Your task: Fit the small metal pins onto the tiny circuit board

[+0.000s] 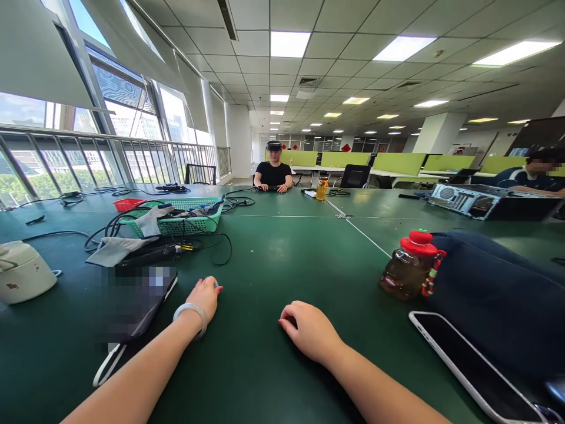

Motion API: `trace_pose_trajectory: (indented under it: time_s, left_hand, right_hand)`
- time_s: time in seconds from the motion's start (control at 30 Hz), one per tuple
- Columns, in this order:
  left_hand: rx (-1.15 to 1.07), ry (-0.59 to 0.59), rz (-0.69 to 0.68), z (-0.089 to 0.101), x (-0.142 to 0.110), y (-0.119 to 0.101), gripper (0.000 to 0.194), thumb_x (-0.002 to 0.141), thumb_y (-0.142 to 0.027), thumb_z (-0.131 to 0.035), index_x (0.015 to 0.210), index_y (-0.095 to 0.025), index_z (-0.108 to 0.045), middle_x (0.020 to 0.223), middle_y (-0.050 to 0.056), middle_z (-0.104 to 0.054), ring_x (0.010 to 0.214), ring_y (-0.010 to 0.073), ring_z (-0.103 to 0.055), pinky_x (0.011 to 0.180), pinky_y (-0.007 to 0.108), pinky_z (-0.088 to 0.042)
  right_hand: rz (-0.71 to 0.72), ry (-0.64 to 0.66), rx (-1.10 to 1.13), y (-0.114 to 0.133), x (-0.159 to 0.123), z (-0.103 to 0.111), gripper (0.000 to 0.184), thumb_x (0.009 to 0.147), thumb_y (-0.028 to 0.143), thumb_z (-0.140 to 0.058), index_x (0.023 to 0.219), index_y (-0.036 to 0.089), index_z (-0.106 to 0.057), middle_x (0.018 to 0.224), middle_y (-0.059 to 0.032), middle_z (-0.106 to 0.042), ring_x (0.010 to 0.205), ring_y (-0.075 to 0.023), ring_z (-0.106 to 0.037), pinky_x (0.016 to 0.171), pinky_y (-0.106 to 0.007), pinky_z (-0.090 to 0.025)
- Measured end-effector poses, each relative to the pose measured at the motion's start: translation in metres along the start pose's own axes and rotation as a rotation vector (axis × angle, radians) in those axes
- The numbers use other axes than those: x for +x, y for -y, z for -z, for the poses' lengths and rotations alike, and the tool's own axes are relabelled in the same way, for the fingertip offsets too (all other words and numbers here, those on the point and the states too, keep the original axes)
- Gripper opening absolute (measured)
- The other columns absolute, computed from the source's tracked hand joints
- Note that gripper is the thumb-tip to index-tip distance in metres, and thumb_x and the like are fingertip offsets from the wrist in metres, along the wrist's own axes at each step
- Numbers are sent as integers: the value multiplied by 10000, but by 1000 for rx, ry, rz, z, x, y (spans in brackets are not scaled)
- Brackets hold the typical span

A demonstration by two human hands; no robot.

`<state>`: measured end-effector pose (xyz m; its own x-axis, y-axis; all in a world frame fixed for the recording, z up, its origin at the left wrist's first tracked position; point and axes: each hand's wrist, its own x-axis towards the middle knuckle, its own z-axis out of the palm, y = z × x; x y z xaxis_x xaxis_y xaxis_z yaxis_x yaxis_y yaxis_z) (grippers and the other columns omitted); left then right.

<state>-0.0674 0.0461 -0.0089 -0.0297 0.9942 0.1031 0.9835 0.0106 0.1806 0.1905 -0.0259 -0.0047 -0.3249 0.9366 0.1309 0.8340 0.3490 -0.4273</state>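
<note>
My left hand [205, 297], with a pale bangle [192, 312] on the wrist, rests on the green table with its fingers curled closed. A small grey-blue bit shows at its fingertips, too small to name. Beside it on the left lies a dark phone [141, 312], partly blurred out, with a white strap [108, 365] at its lower end. My right hand [309, 330] lies on the bare tabletop, fingers curled in toward the thumb, and nothing shows in them. Farther right are a brown bottle with a red lid [408, 268] and a white-edged tablet or phone [474, 365].
A green basket [212, 221] of cables and cloth stands at the left, near a red tray [128, 204] and a white container [26, 274]. A dark blue bag [494, 288] lies right. Beyond are an orange bottle [321, 189], a computer case [463, 200] and two people.
</note>
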Motion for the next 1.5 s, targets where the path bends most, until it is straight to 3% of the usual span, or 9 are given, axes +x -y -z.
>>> trace_pose_trajectory:
  time_s: [0.3,0.5,0.67,0.8,0.93,1.07,1.27,1.37,1.5]
  left_hand:
    - [-284,157,-243,5,-32,-42,227,847,-224,-359,1044,-182,-464,1223,103,-510,1158,198,-449,950,321,-343]
    - [-487,238,-496,13,-67,-69,188,864,-270,-330,917,-218,-503,1251,31,-504,1223,159,-374,992,285,-322]
    - [-326,195,-473,7,-65,-66,170,851,-211,-339,904,-175,-496,1329,92,-408,1313,191,-178,1059,368,-226]
    - [-240,229,-419,-4,-56,-58,190,863,-235,-324,889,-152,-493,1340,137,-381,1317,227,-142,1062,424,-191]
    - [-295,271,-484,-8,-59,-60,211,866,-266,-317,944,-167,-485,1381,116,-323,1313,211,-167,1065,428,-185]
    - [-416,371,-551,4,-72,-72,226,874,-292,-297,904,-190,-497,1391,85,-314,1299,174,-226,1072,382,-189]
    - [-642,430,-618,18,-83,-83,249,883,-347,-283,838,-209,-485,1321,50,-421,1238,149,-342,1024,304,-289]
    - [-692,393,-594,19,-85,-82,276,886,-363,-266,843,-201,-486,1376,40,-337,1275,142,-271,1049,289,-250]
    - [-613,313,-456,18,-90,-81,226,869,-335,-309,831,-206,-490,1329,55,-399,1236,169,-339,1032,333,-285]
  right_hand:
    - [-20,26,30,3,1,2,179,812,278,-441,780,213,-605,809,-18,-589,713,-128,-528,607,-226,-358]
    - [-2,23,52,0,2,-3,120,759,326,-541,825,235,-583,768,13,-572,659,-115,-496,569,-219,-336]
    - [11,19,55,-3,2,-5,132,750,321,-561,853,240,-576,773,19,-568,662,-113,-494,585,-220,-348]
    - [-12,40,40,-1,3,-4,143,755,316,-558,869,233,-583,789,10,-571,675,-114,-501,595,-221,-357]
    - [-11,46,41,1,3,-3,147,756,315,-558,874,232,-582,798,7,-574,685,-116,-507,604,-223,-362]
    - [-6,30,46,1,2,-3,159,749,306,-564,891,234,-569,798,9,-574,694,-120,-511,607,-224,-361]
    - [-50,-22,53,1,2,-5,203,721,275,-576,913,219,-537,898,-8,-563,770,-136,-531,641,-223,-385]
    - [-37,-48,59,0,2,-6,288,723,278,-576,1001,225,-523,1000,-22,-546,819,-146,-545,712,-238,-408]
    - [69,-11,20,0,3,-7,375,767,292,-535,1139,255,-502,1144,-28,-508,936,-163,-540,824,-254,-400]
